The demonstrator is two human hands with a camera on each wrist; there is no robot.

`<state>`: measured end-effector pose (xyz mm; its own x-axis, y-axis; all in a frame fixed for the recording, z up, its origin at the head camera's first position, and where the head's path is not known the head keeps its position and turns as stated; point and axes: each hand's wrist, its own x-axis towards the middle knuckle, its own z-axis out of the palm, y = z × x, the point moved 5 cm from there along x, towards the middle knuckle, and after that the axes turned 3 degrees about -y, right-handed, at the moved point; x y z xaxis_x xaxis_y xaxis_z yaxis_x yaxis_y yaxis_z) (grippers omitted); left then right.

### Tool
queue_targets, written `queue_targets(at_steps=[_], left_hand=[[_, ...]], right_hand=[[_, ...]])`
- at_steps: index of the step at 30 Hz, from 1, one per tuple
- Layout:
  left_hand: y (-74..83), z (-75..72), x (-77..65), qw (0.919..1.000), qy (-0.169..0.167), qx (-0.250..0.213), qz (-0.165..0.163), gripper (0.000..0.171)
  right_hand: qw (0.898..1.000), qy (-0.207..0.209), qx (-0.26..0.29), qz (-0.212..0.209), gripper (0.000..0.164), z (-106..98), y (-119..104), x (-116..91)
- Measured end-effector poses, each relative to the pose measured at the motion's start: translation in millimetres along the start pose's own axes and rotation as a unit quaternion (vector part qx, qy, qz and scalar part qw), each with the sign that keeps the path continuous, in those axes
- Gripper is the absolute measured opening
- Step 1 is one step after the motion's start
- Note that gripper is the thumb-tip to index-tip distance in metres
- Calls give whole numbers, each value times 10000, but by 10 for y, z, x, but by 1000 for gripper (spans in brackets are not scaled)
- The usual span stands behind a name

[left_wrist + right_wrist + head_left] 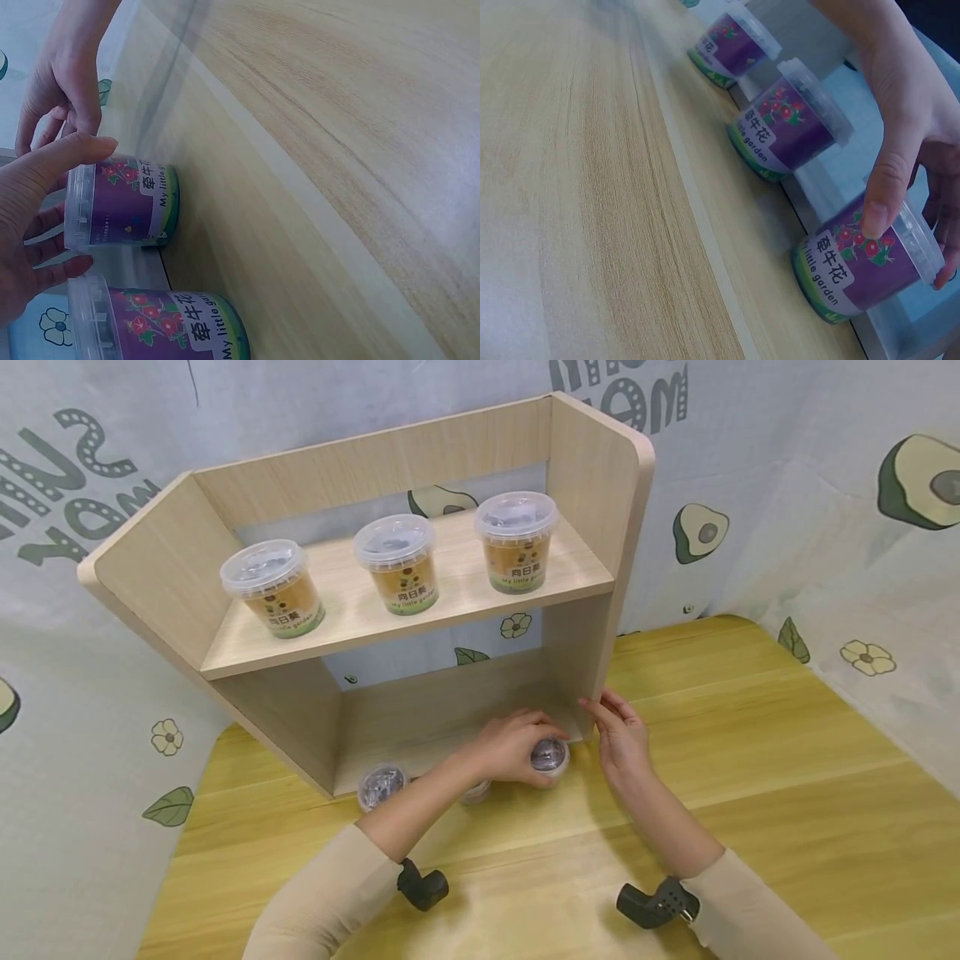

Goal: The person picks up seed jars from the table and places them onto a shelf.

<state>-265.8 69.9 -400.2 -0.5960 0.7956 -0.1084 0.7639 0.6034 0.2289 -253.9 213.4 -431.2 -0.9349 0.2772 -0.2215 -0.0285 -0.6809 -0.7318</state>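
Observation:
In the head view my left hand (517,748) grips a clear-lidded plastic cup (550,755) at the right front of the shelf's lower level. The cup has a purple label with red flowers, and in the right wrist view the thumb (885,195) presses against that label (859,251). Its base stands on the wooden surface. My right hand (624,743) touches the front edge of the shelf's right side panel (600,635), fingers fairly straight. Two matching purple cups, a middle cup (787,124) and a far cup (731,49), stand in line to the left.
Three orange-labelled lidded cups, left (281,597), middle (401,568) and right (517,543), stand on the upper board of the wooden shelf (375,443). The shelf stands on a yellow wood-grain table (750,760). Behind hangs an avocado-print cloth (787,443).

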Motion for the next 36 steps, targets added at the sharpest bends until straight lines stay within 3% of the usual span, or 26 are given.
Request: queue_targets(at_steps=[12,26,36], left_hand=[[-23,18,-5,9992,1,-403,-51,59],[-29,-32,-25,9985,-115,-542,-22,60],[-25,-278,-52,9963,-91,-831,206,59]], right_hand=[[10000,27,46,39,25,1,4,1],[9999,66,105,-110,28,-4,21,21],[9998,8,151,-153,30,-7,16,28]])
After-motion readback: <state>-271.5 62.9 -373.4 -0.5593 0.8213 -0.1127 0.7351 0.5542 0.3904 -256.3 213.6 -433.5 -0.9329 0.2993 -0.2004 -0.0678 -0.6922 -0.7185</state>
